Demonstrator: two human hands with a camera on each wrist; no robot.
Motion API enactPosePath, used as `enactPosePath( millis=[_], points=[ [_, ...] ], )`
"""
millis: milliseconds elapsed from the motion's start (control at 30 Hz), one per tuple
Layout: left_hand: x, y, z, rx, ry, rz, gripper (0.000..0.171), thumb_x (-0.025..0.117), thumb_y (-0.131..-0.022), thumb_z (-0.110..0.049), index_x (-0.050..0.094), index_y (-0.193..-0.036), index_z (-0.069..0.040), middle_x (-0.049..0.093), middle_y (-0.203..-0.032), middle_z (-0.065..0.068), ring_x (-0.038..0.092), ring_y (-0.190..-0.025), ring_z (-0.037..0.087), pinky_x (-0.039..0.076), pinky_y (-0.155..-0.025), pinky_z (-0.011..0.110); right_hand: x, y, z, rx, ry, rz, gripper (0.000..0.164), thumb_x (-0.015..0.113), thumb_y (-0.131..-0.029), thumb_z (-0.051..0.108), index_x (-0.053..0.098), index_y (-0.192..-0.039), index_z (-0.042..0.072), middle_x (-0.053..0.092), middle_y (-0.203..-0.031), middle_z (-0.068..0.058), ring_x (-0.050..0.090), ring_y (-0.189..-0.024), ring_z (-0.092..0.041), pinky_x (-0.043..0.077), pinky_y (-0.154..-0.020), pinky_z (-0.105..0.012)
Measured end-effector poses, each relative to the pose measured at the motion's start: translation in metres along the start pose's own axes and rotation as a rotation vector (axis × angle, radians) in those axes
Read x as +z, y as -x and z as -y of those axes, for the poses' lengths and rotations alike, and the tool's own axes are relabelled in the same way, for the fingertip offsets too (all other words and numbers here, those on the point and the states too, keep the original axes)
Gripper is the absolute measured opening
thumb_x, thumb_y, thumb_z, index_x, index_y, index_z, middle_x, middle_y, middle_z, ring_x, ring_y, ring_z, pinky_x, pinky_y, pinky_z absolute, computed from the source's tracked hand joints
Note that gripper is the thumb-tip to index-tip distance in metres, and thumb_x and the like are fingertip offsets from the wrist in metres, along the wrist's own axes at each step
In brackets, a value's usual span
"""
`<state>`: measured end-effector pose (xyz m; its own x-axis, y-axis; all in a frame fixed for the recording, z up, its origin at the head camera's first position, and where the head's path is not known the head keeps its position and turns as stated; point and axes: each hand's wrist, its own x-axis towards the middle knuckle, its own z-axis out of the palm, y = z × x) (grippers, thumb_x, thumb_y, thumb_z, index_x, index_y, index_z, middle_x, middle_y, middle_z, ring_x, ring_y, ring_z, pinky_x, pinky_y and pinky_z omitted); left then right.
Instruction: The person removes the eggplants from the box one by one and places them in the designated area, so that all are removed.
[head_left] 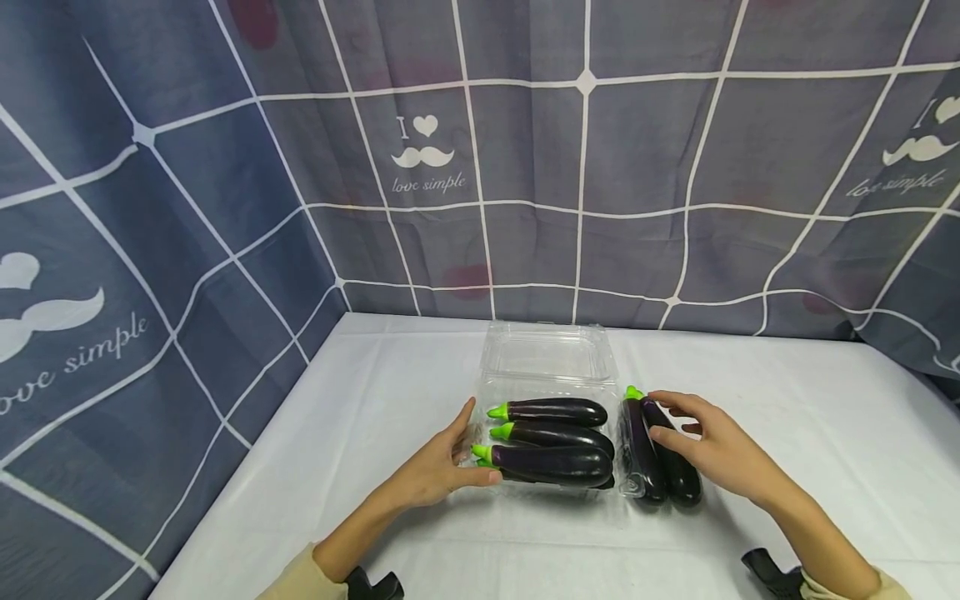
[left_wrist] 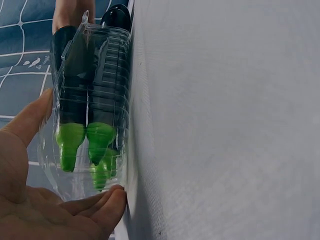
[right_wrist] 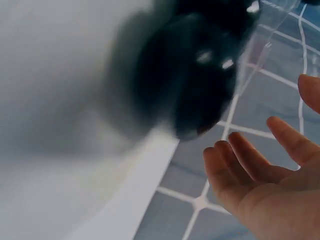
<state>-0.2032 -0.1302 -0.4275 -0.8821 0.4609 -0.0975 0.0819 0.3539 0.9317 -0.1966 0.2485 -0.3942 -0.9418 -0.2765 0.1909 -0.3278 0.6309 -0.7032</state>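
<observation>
Beige sleeve (head_left: 296, 577) | left grip (head_left: 437, 471) holding clear box (head_left: 549, 357) | right grip (head_left: 716, 442), fingers loose, just above outermost eggplant (head_left: 679, 468)

A clear plastic container (head_left: 542, 390) sits on the surface (head_left: 300, 467), its open lid (head_left: 547, 354) toward the far edge. Three glossy dark-purple eggplants (head_left: 555, 437) with bright green caps lie parallel inside, caps toward the left edge; another is partly hidden beneath. Two further eggplants (head_left: 660, 462) lie side by side just right, caps toward the far edge.
</observation>
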Motion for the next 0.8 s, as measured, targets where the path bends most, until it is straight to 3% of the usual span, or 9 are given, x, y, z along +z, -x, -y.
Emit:
enactPosePath(
  millis=[267,533,800],
  points=[
    [0.001,0.000,-0.001,-0.005,0.007,-0.002,0.113,0.082,-0.083,-0.031,0.000,-0.159,-0.008,0.016,-0.159,0.026,0.022,-0.145,0.037,0.030,-0.113,0.046,0.011,-0.003,0.033,-0.065,0.001,-0.036,0.045,0.066,-0.096,0.027,0.057,-0.137,0.010,0.059,-0.132,-0.006,0.051,-0.123,-0.026,0.043,-0.096,-0.052],
    [-0.001,0.001,-0.001,-0.002,-0.009,0.000,0.113,0.081,-0.084,-0.033,0.000,-0.159,-0.008,0.015,-0.159,0.025,0.023,-0.145,0.035,0.030,-0.114,0.045,0.018,-0.005,0.059,-0.116,-0.056,-0.026,0.044,0.067,-0.096,0.024,0.058,-0.137,0.011,0.058,-0.132,-0.002,0.056,-0.115,-0.019,0.046,-0.098,-0.031],
    [0.000,0.000,0.000,-0.001,0.006,-0.001,0.113,0.081,-0.083,-0.031,0.001,-0.159,-0.008,0.019,-0.158,0.025,0.025,-0.144,0.034,0.030,-0.113,0.045,0.037,-0.013,0.075,-0.180,-0.156,0.070,0.045,0.066,-0.097,0.027,0.055,-0.139,0.017,0.055,-0.136,0.005,0.050,-0.126,-0.020,0.045,-0.101,-0.048]
  ],
)
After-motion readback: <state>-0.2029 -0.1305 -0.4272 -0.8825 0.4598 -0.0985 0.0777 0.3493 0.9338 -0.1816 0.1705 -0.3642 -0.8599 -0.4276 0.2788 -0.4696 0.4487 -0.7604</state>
